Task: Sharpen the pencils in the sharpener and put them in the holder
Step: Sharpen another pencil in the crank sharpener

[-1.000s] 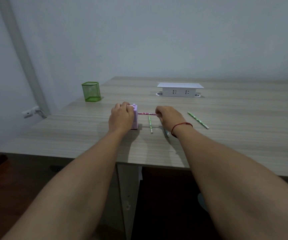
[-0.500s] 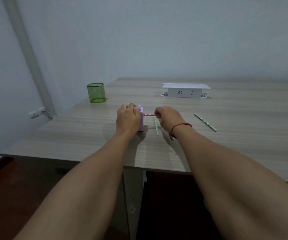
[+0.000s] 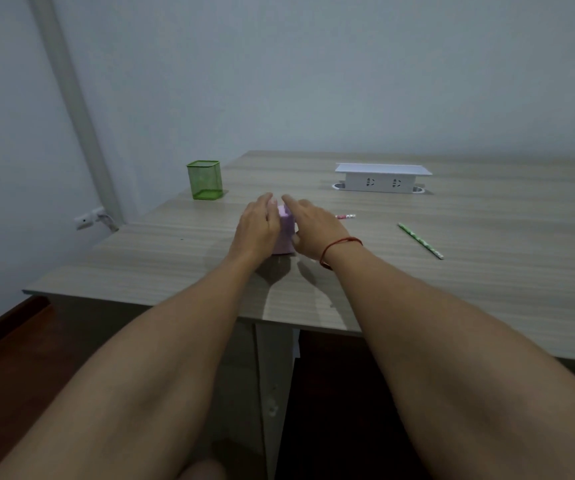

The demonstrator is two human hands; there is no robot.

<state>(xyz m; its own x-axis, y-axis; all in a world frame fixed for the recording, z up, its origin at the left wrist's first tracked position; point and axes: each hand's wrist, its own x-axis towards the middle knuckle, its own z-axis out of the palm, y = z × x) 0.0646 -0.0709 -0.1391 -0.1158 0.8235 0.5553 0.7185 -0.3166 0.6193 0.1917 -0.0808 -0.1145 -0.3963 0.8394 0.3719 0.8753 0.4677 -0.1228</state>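
Observation:
A small lilac sharpener (image 3: 286,233) stands on the wooden table (image 3: 487,289), flanked by both hands. My left hand (image 3: 256,228) lies against its left side with the fingers stretched forward. My right hand (image 3: 313,225) reaches over its right side, fingers straight toward the top and thumb against the right face. The pink pencil (image 3: 346,216) shows only its far end behind my right hand; whether it sits in the sharpener is hidden. A green pencil (image 3: 420,241) lies loose to the right. At the table's far left corner is the green mesh holder (image 3: 205,180).
A white power socket box (image 3: 381,178) sits at the back middle of the table. The table's left edge runs close to the holder. A wall and a pipe (image 3: 71,98) stand beyond it on the left.
My right hand let go of the pink pencil and moved left onto the sharpener. My left hand's fingers uncurled. The camera shifted, and the green pencils near the sharpener are now covered.

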